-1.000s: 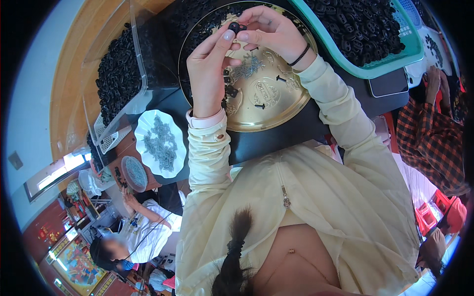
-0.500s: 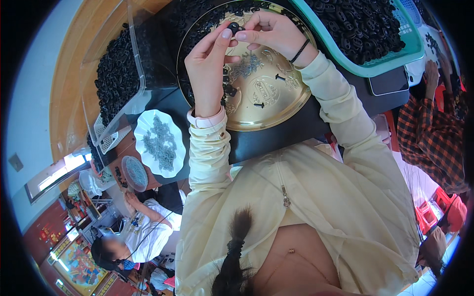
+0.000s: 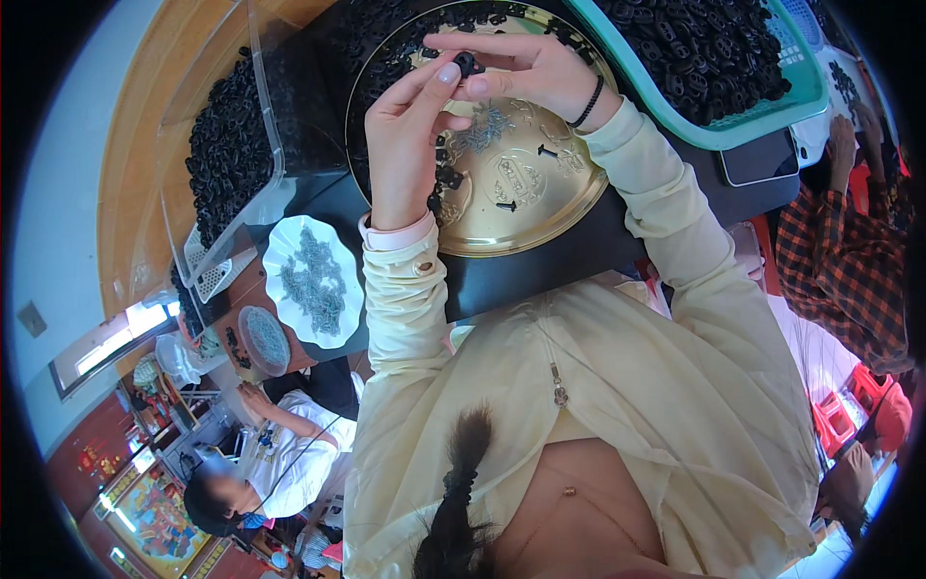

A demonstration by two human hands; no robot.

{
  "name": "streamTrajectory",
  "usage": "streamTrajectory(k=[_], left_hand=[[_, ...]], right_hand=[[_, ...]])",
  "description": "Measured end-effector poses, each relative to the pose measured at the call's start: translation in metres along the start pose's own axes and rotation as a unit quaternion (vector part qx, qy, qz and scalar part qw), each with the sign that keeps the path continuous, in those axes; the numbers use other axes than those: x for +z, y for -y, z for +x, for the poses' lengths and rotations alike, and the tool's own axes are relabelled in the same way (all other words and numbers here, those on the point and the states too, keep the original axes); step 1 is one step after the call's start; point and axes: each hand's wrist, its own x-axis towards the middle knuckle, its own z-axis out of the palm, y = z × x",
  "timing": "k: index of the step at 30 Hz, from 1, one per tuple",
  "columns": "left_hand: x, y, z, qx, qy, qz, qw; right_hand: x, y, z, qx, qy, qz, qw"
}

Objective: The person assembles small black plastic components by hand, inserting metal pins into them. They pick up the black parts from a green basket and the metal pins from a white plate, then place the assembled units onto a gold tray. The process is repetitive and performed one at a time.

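Above the far part of a round gold tray (image 3: 540, 227), my left hand (image 3: 410, 125) pinches a small black plastic cord lock (image 3: 467, 65) between thumb and fingers. My right hand (image 3: 531, 72) is beside it with fingers stretched out across its far side; the thumb lies close to the piece. Whether that thumb touches it I cannot tell. Small grey metal springs (image 3: 485, 128) are heaped on the tray under the hands. Two black T-shaped plungers (image 3: 507, 206) lie nearer me, and more black parts (image 3: 449, 178) sit beside my left wrist.
A green basket (image 3: 719, 140) of black cord lock parts is at the right, beside a phone-like slab (image 3: 759, 166). At the left are a clear bin (image 3: 280, 145) of black parts and a white scalloped dish (image 3: 351, 289) of springs. Other people sit on both sides.
The right fingers have straightened and reached left across the cord lock, while the right thumb has moved down from it. The left hand still pinches the piece, slightly turned.
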Motion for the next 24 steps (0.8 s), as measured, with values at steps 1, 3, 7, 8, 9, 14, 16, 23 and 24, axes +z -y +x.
streamTrajectory(k=[1, 3, 7, 8, 9, 14, 16, 23, 24], left_hand=[[-0.001, 0.0, 0.0, -0.003, 0.003, -0.008, 1.0], [-0.002, 0.0, 0.0, -0.008, 0.009, -0.024, 1.0], [-0.003, 0.002, 0.0, -0.005, 0.016, -0.021, 1.0], [-0.003, 0.002, 0.0, -0.005, 0.016, -0.019, 1.0], [-0.003, 0.002, 0.0, -0.005, 0.016, -0.017, 1.0], [-0.002, 0.002, -0.001, -0.005, 0.014, -0.007, 1.0], [-0.001, 0.002, -0.001, -0.003, 0.011, 0.004, 1.0], [0.01, -0.003, -0.005, 0.014, -0.009, 0.006, 1.0], [0.011, -0.005, -0.006, 0.011, -0.014, 0.002, 1.0]], right_hand=[[-0.002, 0.0, 0.0, 0.021, 0.032, -0.016, 0.999], [0.0, 0.002, -0.001, 0.005, 0.021, -0.005, 1.0], [-0.002, -0.001, -0.001, 0.008, 0.025, 0.028, 0.999], [-0.002, -0.003, -0.001, 0.01, 0.028, 0.031, 0.999], [-0.003, -0.004, -0.001, 0.011, 0.032, 0.035, 0.999], [-0.003, -0.002, -0.001, 0.011, 0.044, 0.047, 0.998], [-0.004, -0.004, 0.0, 0.006, 0.048, 0.047, 0.998], [-0.003, -0.005, 0.0, -0.007, 0.033, 0.065, 0.997], [-0.003, -0.006, 0.001, -0.022, 0.039, 0.085, 0.995]])
